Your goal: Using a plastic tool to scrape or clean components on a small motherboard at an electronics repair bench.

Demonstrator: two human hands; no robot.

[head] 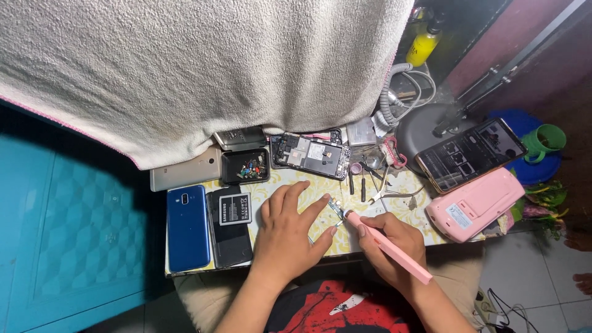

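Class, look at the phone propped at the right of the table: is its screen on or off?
On. The propped black phone shows lit grey panels across its screen, beside the pink case.

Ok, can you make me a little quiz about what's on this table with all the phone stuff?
1. True or false: the right hand holds a pink tool.
2. What colour is the phone lying at the left end of the table? A) green B) blue C) white
3. What does the left hand press down with its fingertips, right at the tool's tip?

Key:
1. True. The tool's tip points at the small part.
2. B, blue.
3. A small metal part, too small to tell more. The hand lies flat on the table, with a battery to its left.
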